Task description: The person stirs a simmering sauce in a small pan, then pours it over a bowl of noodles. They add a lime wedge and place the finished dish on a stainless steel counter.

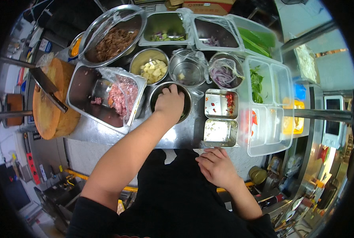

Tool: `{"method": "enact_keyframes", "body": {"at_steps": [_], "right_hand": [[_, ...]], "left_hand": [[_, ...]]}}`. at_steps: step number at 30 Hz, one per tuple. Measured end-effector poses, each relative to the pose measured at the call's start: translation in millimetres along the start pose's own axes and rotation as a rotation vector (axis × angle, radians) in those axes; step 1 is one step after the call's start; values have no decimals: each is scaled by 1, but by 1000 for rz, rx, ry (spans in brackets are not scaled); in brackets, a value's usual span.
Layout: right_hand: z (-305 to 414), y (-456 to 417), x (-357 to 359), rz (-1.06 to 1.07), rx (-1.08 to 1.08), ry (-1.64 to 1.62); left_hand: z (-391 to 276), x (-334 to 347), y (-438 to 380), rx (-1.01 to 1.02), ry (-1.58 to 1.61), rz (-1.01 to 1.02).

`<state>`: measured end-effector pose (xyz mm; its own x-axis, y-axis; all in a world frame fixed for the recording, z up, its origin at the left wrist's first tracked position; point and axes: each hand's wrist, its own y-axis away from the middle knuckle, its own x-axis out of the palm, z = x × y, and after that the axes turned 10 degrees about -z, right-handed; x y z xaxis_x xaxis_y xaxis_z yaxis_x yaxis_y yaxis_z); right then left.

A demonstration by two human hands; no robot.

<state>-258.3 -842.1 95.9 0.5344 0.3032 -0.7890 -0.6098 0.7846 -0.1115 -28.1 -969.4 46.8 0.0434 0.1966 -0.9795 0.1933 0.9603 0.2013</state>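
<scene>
My left hand [170, 102] reaches down into a round metal bowl [190, 106]. Its fingertips are hidden inside, so whether they grip anything does not show. Dark green bits are just visible beside the wrist. At the counter's front edge, my right hand [214, 165] hangs loosely with bent fingers and holds nothing. Nearest to it is a small square steel container [221, 133] with pale residue. Behind that stands a similar steel container [215, 101] with chopped red chilli [230, 104]. Left of the bowl, raw minced meat [122, 96] lies under plastic film in a steel pan [84, 89].
A cleaver [46, 81] rests on a round wooden chopping block [50, 104] at left. Behind the bowl stand bowls of pale cubes [154, 71] and sliced red onion [223, 73]. A large basin [84, 49] holds brown meat. At right is a clear divided plastic box [269, 151].
</scene>
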Motion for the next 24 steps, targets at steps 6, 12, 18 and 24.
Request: {"method": "enact_keyframes", "body": {"at_steps": [6, 12, 18, 24], "right_hand": [[-3, -1, 9, 18, -4, -51], [-4, -32, 15, 1, -70, -16], [16, -66, 33, -13, 186, 89], [11, -78, 53, -58, 166, 159]], "left_hand": [[10, 7, 6, 32, 84, -28], [31, 2, 29, 90, 378, -55], [36, -3, 22, -57, 426, 61], [24, 4, 5, -34, 337, 241]]}}
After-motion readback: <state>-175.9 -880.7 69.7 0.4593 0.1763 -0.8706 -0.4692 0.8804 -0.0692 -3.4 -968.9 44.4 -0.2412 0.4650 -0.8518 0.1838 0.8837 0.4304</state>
